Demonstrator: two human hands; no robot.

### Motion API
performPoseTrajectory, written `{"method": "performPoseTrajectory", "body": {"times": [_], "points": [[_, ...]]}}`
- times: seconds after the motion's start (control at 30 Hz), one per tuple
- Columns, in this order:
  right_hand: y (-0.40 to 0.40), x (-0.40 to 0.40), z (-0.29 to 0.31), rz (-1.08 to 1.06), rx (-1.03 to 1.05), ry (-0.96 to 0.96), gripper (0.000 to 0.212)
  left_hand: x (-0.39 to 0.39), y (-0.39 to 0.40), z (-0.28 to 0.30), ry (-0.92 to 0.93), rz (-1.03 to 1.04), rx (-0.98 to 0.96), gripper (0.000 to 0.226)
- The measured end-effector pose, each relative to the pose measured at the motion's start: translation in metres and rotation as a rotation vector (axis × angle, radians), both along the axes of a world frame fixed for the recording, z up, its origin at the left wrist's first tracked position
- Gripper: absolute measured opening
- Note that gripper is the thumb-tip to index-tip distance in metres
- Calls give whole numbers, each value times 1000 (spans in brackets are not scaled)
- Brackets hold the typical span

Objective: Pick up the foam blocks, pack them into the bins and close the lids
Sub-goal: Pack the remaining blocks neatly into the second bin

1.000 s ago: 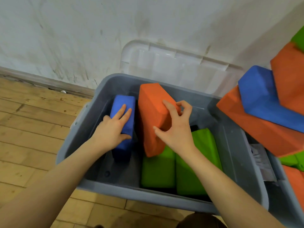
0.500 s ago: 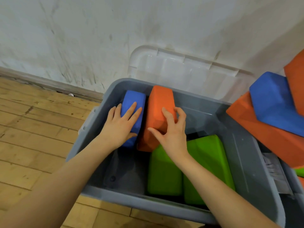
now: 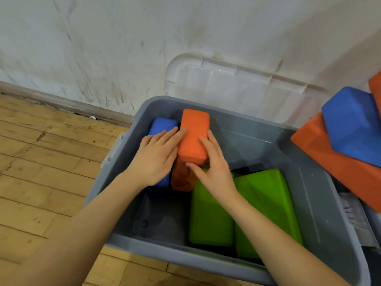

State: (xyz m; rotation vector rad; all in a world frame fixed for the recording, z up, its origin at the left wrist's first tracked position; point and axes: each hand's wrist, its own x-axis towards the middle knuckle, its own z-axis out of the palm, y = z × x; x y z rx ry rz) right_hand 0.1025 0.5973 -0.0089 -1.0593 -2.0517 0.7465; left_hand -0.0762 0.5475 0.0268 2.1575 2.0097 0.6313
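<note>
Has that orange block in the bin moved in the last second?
Yes. The orange block in the grey bin has swung from tilted over the green blocks to upright beside the blue block.

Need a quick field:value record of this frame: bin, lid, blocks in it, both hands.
bin: grey bin, open
lid: clear lid leaning on the wall behind it
blocks inside: blue block, orange block on end, two green blocks lying flat
left hand: left hand flat on the blue block, fingertips against the orange one
right hand: right hand grips the orange block
outside: more blocks stacked at right
</note>
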Motion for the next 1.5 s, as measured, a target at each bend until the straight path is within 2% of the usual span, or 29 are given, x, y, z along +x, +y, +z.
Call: {"method": "performPoseTrajectory", "body": {"times": [0.1, 0.17, 0.23, 0.33, 0.4, 0.5, 0.57, 0.67, 0.73, 0.9, 0.97, 1.03, 1.17, 1.23, 1.3, 1.4, 1.5], "points": [[5, 12, -2, 151, -219, 129, 76, 8, 6, 7, 49, 28, -21, 71], [9, 20, -3, 224, -293, 123, 75, 20, 12, 8, 153, 22, -36, 74], [13, 28, -4, 164, -298, 127, 66, 32, 18, 3, 262, -24, -46, 67], [28, 42, -16, 2, -290, 47, 53, 35, 25, -9, 261, -5, -112, 59], [42, 50, -28, -25, -243, -156, 52, 33, 29, -22, 276, 20, -193, 65], [61, 53, -47, 14, -146, -653, 60, 29, 34, -35, 285, 52, -251, 59], [68, 53, -63, -2, -127, -928, 70, 30, 33, -36, 279, 59, -246, 64], [71, 55, -82, -4, -219, -1136, 79, 29, 32, -39, 314, 48, -216, 85], [69, 56, -92, 47, -247, -1202, 78, 30, 32, -40, 334, 56, -197, 86], [62, 67, -85, 140, -139, -1176, 70, 33, 36, -40, 321, 46, -150, 78], [55, 75, -74, 131, -65, -1186, 65, 37, 35, -41, 346, 61, -179, 81], [50, 85, -59, 31, -23, -1143, 66, 41, 34, -40, 363, 95, -194, 83], [44, 119, -32, -222, 104, -1123, 70, 56, 29, -32, 387, 87, -137, 67], [39, 134, -25, -343, 49, -1174, 73, 56, 29, -32, 372, 71, -118, 64], [34, 141, -25, -339, -40, -1218, 74, 60, 30, -28, 362, 54, -92, 62], [30, 146, -19, -323, -26, -1045, 71, 77, 39, -23, 323, -15, -63, 57], [28, 154, -9, -339, -17, -640, 66, 107, 48, -23, 226, -81, -92, 61]]}}
